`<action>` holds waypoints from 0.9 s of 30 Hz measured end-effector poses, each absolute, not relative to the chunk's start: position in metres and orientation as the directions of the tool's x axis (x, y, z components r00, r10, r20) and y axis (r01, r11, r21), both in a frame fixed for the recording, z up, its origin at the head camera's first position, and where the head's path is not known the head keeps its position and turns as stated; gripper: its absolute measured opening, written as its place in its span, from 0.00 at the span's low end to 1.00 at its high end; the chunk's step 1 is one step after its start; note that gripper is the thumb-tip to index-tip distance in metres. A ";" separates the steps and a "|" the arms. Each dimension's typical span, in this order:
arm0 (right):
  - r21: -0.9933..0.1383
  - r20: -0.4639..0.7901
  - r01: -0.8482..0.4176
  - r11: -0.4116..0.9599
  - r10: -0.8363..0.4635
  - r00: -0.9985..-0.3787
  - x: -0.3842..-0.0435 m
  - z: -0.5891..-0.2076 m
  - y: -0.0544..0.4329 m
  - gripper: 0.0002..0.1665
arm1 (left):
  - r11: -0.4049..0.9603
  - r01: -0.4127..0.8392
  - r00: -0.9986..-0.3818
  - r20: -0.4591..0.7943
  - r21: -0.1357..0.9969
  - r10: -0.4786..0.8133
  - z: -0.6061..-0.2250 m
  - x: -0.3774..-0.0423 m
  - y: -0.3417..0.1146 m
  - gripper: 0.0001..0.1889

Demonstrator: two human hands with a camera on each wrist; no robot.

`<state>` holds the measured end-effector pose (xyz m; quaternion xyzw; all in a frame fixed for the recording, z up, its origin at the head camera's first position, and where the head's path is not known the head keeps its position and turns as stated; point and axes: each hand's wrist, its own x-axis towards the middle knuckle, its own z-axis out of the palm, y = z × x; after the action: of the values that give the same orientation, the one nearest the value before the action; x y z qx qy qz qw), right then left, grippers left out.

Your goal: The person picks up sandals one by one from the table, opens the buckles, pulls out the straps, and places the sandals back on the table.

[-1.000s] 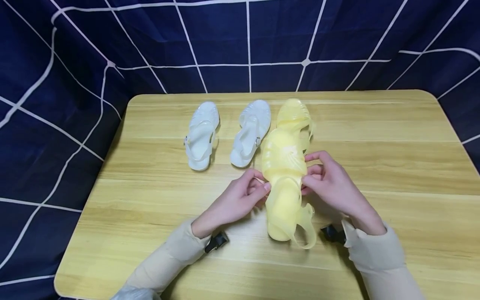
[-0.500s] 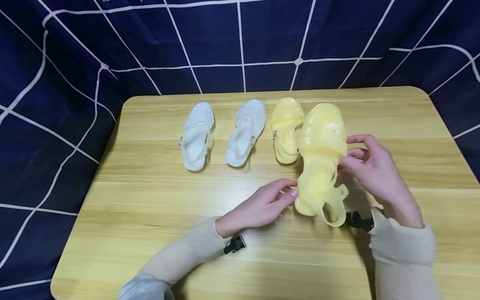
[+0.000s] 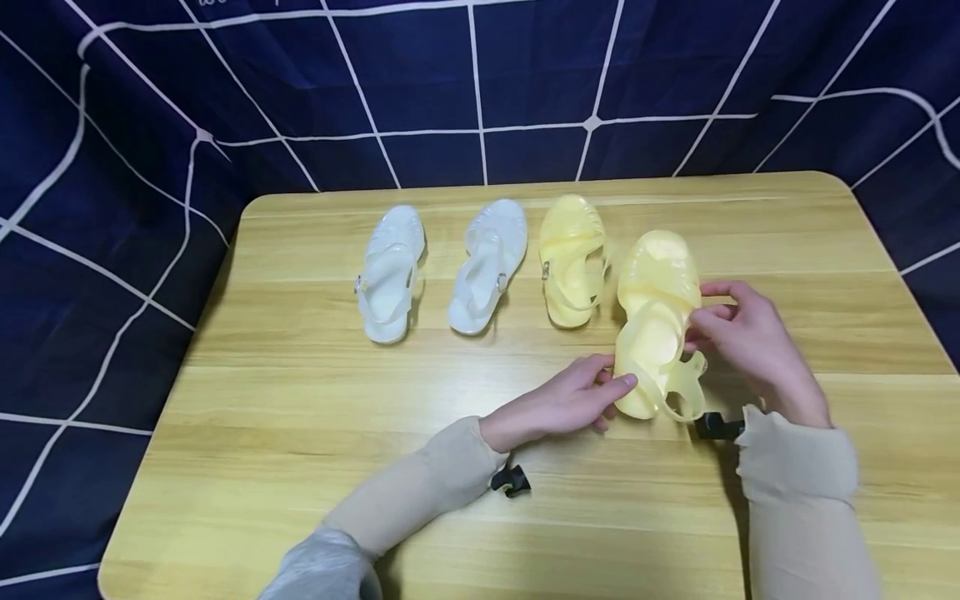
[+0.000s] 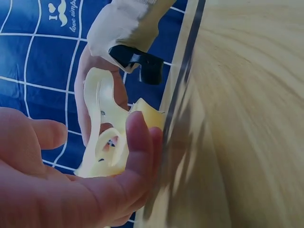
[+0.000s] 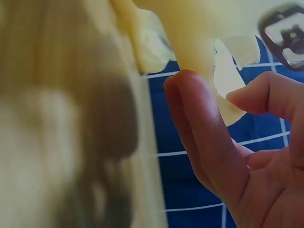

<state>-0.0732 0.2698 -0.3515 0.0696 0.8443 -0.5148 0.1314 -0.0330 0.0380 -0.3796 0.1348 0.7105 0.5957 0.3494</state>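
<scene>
A yellow jelly sandal (image 3: 660,271) is held between both hands, toe toward the far edge, its ankle strap (image 3: 684,392) hanging loose at the right. My left hand (image 3: 566,400) holds its heel from the left; in the left wrist view the fingers curl round the heel (image 4: 149,116). On the other side, my right hand (image 3: 761,346) grips the sandal's edge near mid-length. The right wrist view shows that hand's fingertips (image 5: 190,80) against the yellow plastic, with a metal buckle (image 5: 287,35) close by. A second yellow sandal (image 3: 572,229) lies just left of the held one.
Two white jelly sandals (image 3: 393,233) (image 3: 501,229) lie farther left, toes toward the far edge, in a row with the second yellow one. All are on a wooden table (image 3: 300,467) with rounded corners. Dark blue cloth (image 3: 420,75) with white lines hangs behind it and at the sides.
Both hands have carried the yellow sandal rightward from over the second yellow sandal to beside it, and lowered it. The second yellow sandal is now uncovered.
</scene>
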 end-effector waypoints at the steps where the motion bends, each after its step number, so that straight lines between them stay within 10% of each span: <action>1: -0.851 -0.298 0.256 0.459 -0.020 -0.954 -0.074 -0.355 0.271 0.27 | 0.254 -0.237 -0.726 -0.344 0.938 0.596 -0.381 -0.034 0.040 0.16; 27: -0.689 -0.365 0.299 0.660 0.040 -0.930 -0.079 -0.366 0.279 0.39 | 0.258 -0.325 -0.793 -0.411 0.910 0.450 -0.388 -0.057 0.078 0.15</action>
<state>-0.0791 0.2791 -0.3661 0.0945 0.8966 -0.4014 0.1615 -0.0567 0.0784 -0.3876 0.0429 0.7263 0.6075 0.3188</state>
